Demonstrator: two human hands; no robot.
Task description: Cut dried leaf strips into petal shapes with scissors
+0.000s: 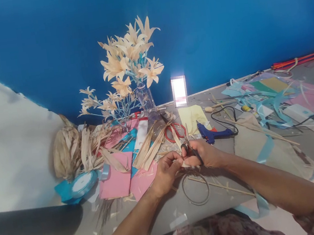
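My left hand (166, 173) is closed, its thumb and fingers pinching a small pale piece of dried husk (185, 164). Against it, my right hand (206, 155) is wrapped round a pair of black-handled scissors (198, 157), with the blades pointing away from me. Fingertips of both hands meet at the husk piece, and its far side is hidden. Just beyond them lie red-handled scissors (168, 133) and long dried husk strips (149, 147). A round metal ring (197, 203) rests on the table below my hands.
Husk flowers (121, 66) stand in a clear vase (146, 101) by the blue wall. A blue glue gun (214, 133) with its cord lies right of my hands. Pink paper (117, 180), a ribbon spool (83, 184) and husk bundles (66, 152) are left; light-blue ribbon (277, 107) is right.
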